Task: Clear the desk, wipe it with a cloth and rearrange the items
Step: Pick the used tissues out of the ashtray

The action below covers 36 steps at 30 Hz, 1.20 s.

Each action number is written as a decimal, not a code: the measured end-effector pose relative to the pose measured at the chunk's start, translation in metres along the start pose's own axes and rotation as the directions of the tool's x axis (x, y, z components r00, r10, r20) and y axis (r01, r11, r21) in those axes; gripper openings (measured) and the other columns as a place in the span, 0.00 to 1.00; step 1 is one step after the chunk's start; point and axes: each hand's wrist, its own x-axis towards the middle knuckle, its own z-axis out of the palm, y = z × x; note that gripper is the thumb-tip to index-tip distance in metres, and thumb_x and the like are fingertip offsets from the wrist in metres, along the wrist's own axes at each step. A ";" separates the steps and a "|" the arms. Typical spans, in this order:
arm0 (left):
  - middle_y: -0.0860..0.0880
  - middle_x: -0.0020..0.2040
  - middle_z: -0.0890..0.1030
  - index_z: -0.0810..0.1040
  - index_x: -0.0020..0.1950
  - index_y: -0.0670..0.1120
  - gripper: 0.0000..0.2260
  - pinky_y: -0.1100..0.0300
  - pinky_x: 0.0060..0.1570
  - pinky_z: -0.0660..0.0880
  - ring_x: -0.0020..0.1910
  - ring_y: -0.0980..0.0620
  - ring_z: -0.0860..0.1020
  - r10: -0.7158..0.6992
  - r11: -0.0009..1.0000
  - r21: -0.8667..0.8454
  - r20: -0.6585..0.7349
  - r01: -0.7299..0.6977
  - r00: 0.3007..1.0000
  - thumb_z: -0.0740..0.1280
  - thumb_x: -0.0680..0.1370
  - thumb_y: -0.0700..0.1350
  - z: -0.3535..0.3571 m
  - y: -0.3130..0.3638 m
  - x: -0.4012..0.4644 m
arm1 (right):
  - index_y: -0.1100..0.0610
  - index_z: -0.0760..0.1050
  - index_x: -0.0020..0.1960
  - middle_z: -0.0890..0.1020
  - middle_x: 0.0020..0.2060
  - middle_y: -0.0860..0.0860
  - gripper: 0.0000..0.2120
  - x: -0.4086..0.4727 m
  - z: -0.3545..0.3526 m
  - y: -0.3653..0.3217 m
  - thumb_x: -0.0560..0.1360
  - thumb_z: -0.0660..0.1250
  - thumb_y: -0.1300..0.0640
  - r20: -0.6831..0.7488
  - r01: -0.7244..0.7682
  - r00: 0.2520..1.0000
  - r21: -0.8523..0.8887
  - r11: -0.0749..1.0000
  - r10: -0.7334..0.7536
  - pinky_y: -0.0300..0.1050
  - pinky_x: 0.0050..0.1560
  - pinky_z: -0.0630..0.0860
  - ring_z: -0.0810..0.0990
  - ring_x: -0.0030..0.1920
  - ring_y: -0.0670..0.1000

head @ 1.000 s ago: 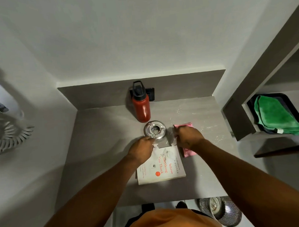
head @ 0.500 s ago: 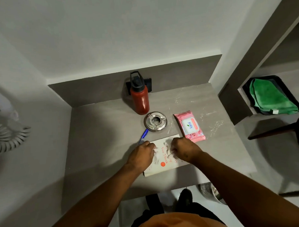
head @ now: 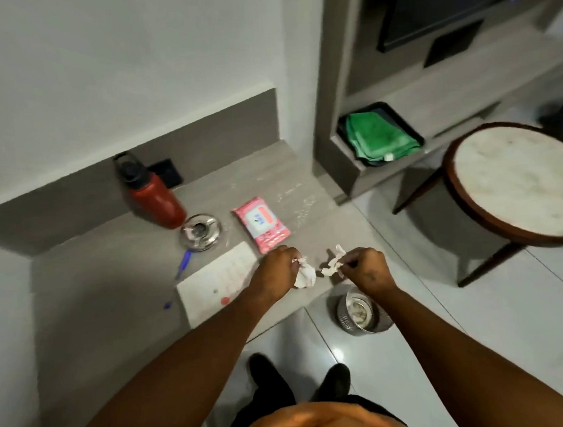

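My left hand (head: 277,268) is closed on a crumpled white paper scrap (head: 305,276) over the desk's front right corner. Just right of it, my right hand (head: 368,267) pinches another crumpled white scrap (head: 333,264), held above a metal waste bin (head: 358,311) on the floor. On the grey desk (head: 100,302) lie a white book (head: 217,280), a blue pen (head: 184,264), a round metal ashtray (head: 200,231), a pink wipes pack (head: 261,224) and a red bottle (head: 155,196) with a black lid by the back wall.
A green cloth (head: 380,138) lies folded in a black tray on a low shelf to the right. A round marble-topped side table (head: 514,180) stands right of the desk. White smears (head: 292,203) mark the desk's right end. My feet are below the desk edge.
Both hands lifted off the book with paper scraps and moved right, past the desk's front corner toward the bin. The view swung right, bringing the side table into sight.
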 end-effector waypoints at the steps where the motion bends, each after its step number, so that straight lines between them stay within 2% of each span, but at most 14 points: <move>1: 0.47 0.55 0.83 0.82 0.56 0.48 0.10 0.50 0.57 0.78 0.55 0.44 0.81 0.024 1.000 0.010 0.034 -0.025 0.999 0.65 0.78 0.42 0.013 0.020 0.006 | 0.58 0.87 0.42 0.86 0.41 0.50 0.05 -0.005 -0.013 0.018 0.68 0.75 0.65 -0.049 -0.056 0.997 0.034 0.998 0.057 0.24 0.40 0.72 0.84 0.42 0.49; 4: 0.47 0.55 0.82 0.82 0.55 0.48 0.10 0.49 0.56 0.78 0.54 0.44 0.81 0.070 0.997 0.004 0.108 -0.071 0.992 0.64 0.77 0.43 0.055 0.069 0.015 | 0.56 0.86 0.39 0.85 0.37 0.49 0.05 -0.020 -0.045 0.068 0.67 0.75 0.64 -0.169 -0.227 0.952 0.166 0.960 0.254 0.29 0.38 0.71 0.82 0.39 0.46; 8: 0.44 0.57 0.84 0.83 0.57 0.45 0.11 0.53 0.60 0.77 0.56 0.44 0.81 0.096 0.994 -0.076 0.233 -0.080 0.968 0.65 0.77 0.40 0.126 0.123 0.007 | 0.53 0.84 0.36 0.85 0.34 0.49 0.06 -0.044 -0.067 0.132 0.66 0.75 0.64 -0.201 -0.428 0.835 0.347 0.835 0.511 0.37 0.41 0.75 0.83 0.39 0.50; 10: 0.43 0.57 0.84 0.83 0.57 0.42 0.11 0.56 0.61 0.77 0.57 0.45 0.82 0.019 0.987 -0.157 0.270 0.025 0.963 0.66 0.77 0.38 0.167 0.128 0.006 | 0.54 0.84 0.34 0.85 0.33 0.49 0.07 -0.047 -0.061 0.166 0.65 0.75 0.65 -0.200 -0.480 0.778 0.423 0.769 0.596 0.37 0.39 0.76 0.84 0.38 0.51; 13: 0.42 0.56 0.85 0.84 0.56 0.40 0.08 0.63 0.57 0.74 0.57 0.44 0.83 -0.195 0.942 -0.201 0.318 0.267 0.928 0.69 0.78 0.38 0.246 0.112 0.033 | 0.57 0.86 0.37 0.87 0.37 0.51 0.05 -0.030 -0.029 0.235 0.63 0.76 0.65 -0.186 -0.531 0.695 0.519 0.670 0.695 0.41 0.41 0.81 0.86 0.41 0.53; 15: 0.41 0.55 0.85 0.84 0.55 0.39 0.09 0.61 0.55 0.75 0.56 0.42 0.83 -0.352 0.888 -0.188 0.309 0.420 0.883 0.69 0.78 0.41 0.303 0.087 0.060 | 0.59 0.85 0.39 0.87 0.40 0.55 0.07 -0.010 0.004 0.280 0.63 0.76 0.67 -0.143 -0.569 0.628 0.585 0.577 0.765 0.45 0.45 0.83 0.86 0.42 0.55; 18: 0.39 0.57 0.85 0.83 0.58 0.38 0.13 0.52 0.59 0.79 0.59 0.39 0.82 -0.558 0.774 -0.138 0.314 0.619 0.768 0.70 0.78 0.45 0.386 0.049 0.098 | 0.61 0.85 0.43 0.87 0.44 0.58 0.07 0.024 0.067 0.348 0.65 0.75 0.67 -0.100 -0.582 0.570 0.651 0.487 0.815 0.53 0.54 0.83 0.86 0.47 0.59; 22: 0.40 0.60 0.84 0.81 0.61 0.38 0.15 0.54 0.58 0.77 0.61 0.40 0.81 -0.653 0.696 -0.110 0.314 0.709 0.689 0.70 0.78 0.45 0.466 -0.003 0.130 | 0.53 0.82 0.37 0.87 0.46 0.56 0.08 0.066 0.138 0.409 0.67 0.74 0.66 -0.080 -0.608 0.551 0.644 0.465 0.831 0.51 0.56 0.81 0.85 0.49 0.57; 26: 0.39 0.64 0.81 0.78 0.66 0.39 0.17 0.51 0.64 0.77 0.63 0.40 0.80 -0.626 0.640 -0.146 0.469 0.754 0.623 0.69 0.78 0.41 0.508 -0.037 0.146 | 0.52 0.85 0.49 0.86 0.49 0.53 0.11 0.079 0.176 0.441 0.69 0.74 0.63 -0.022 -0.630 0.590 0.612 0.477 0.807 0.36 0.43 0.75 0.82 0.48 0.52; 28: 0.42 0.68 0.79 0.75 0.70 0.42 0.19 0.50 0.67 0.75 0.65 0.41 0.78 -0.570 0.696 -0.123 0.505 0.707 0.648 0.68 0.79 0.41 0.505 -0.035 0.142 | 0.51 0.85 0.49 0.86 0.50 0.51 0.12 0.078 0.173 0.441 0.69 0.74 0.64 -0.004 -0.643 0.618 0.573 0.509 0.786 0.34 0.42 0.74 0.83 0.49 0.51; 31: 0.43 0.71 0.76 0.71 0.74 0.46 0.22 0.52 0.69 0.72 0.69 0.41 0.75 -0.410 0.881 0.000 0.502 0.473 0.762 0.65 0.80 0.43 0.476 -0.012 0.126 | 0.55 0.84 0.57 0.86 0.55 0.54 0.16 0.071 0.144 0.414 0.71 0.70 0.66 -0.045 -0.639 0.664 0.484 0.598 0.746 0.39 0.57 0.75 0.82 0.58 0.55; 32: 0.43 0.70 0.77 0.71 0.74 0.45 0.21 0.54 0.69 0.72 0.69 0.41 0.75 -0.342 0.917 0.000 0.512 0.398 0.788 0.64 0.80 0.43 0.458 0.003 0.120 | 0.56 0.83 0.58 0.85 0.56 0.55 0.16 0.067 0.125 0.397 0.71 0.69 0.65 -0.074 -0.626 0.685 0.449 0.637 0.725 0.39 0.58 0.74 0.82 0.59 0.55; 35: 0.42 0.67 0.79 0.71 0.73 0.43 0.20 0.56 0.66 0.71 0.67 0.42 0.76 -0.162 0.975 -0.046 0.523 0.217 0.837 0.63 0.81 0.43 0.397 0.056 0.103 | 0.54 0.82 0.59 0.86 0.53 0.55 0.15 0.053 0.061 0.336 0.74 0.68 0.61 -0.173 -0.535 0.793 0.262 0.803 0.585 0.40 0.53 0.73 0.82 0.56 0.58; 36: 0.42 0.67 0.79 0.71 0.73 0.44 0.20 0.56 0.66 0.71 0.67 0.43 0.77 -0.109 0.985 -0.057 0.515 0.161 0.850 0.63 0.81 0.44 0.369 0.076 0.099 | 0.54 0.80 0.62 0.85 0.55 0.55 0.16 0.046 0.036 0.310 0.75 0.68 0.60 -0.181 -0.501 0.826 0.200 0.842 0.535 0.41 0.55 0.74 0.82 0.58 0.58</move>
